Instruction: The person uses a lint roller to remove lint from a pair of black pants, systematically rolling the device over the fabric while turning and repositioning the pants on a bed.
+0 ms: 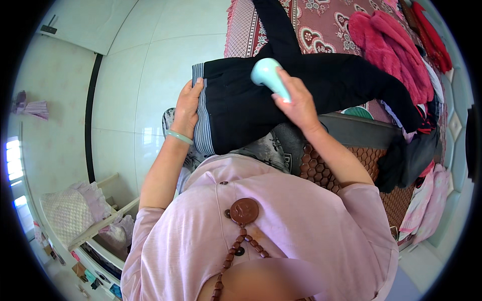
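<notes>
Black trousers (226, 108) with a blue-and-white striped waistband lie across my lap and the bed edge. One leg runs to the far side and the other to the right. My left hand (188, 108) is closed on the waistband, thumb on top, with a pale green bangle at the wrist. Wrapped round the narrow handle of a mint-green fabric shaver (267, 72) is my right hand (298, 103). The shaver's wide round head points to the far left, over the black cloth. Its underside is hidden, so I cannot tell whether it touches the cloth.
A patterned red bedcover (321, 30) spreads at the far side. A pink fluffy garment (391, 55) and other clothes pile up on the right. Brown hexagon-patterned matting (321, 163) lies beside me. At the left stands a cream rack (108, 220) with quilted, lace-edged cloth.
</notes>
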Motion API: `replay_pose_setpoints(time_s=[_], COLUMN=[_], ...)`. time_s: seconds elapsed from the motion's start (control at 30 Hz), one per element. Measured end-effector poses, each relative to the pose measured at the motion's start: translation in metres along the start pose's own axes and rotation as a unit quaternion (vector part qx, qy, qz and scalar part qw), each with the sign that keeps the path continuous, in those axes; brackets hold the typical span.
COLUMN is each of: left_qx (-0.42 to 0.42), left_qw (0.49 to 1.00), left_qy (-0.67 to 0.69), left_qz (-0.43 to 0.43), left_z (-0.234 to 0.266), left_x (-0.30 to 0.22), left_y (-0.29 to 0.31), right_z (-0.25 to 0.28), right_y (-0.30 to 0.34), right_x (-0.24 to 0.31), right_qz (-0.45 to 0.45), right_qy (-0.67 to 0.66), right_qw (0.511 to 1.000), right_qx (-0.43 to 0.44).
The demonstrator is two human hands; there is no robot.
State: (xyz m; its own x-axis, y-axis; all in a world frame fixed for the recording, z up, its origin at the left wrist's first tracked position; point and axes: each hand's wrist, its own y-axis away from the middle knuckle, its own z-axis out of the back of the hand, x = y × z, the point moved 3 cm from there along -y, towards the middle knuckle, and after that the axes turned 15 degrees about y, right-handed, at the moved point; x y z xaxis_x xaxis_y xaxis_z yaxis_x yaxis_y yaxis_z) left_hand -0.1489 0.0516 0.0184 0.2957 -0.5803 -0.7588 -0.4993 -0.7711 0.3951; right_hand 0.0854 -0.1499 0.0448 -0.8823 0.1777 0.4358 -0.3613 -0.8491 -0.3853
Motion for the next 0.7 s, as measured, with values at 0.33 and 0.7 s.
replay_pose_setpoints(time_s=[0.33,0.7], left_qx=[-0.011,0.028], left_qw=[1.000,0.999], left_qy=[-0.012,0.015], left_qz=[-0.003,0.026], left_z=[0.005,0.017], left_x=[0.004,0.009], left_y=[0.001,-0.011], right_z=[0.010,-0.002], right_y=[0.024,-0.009], right_x=[-0.044,0.008], right_qz=[-0.159,0.034], right_qy=[0.048,-0.018], right_qw=[0.984,0.999], right_qx=[-0.058,0.005])
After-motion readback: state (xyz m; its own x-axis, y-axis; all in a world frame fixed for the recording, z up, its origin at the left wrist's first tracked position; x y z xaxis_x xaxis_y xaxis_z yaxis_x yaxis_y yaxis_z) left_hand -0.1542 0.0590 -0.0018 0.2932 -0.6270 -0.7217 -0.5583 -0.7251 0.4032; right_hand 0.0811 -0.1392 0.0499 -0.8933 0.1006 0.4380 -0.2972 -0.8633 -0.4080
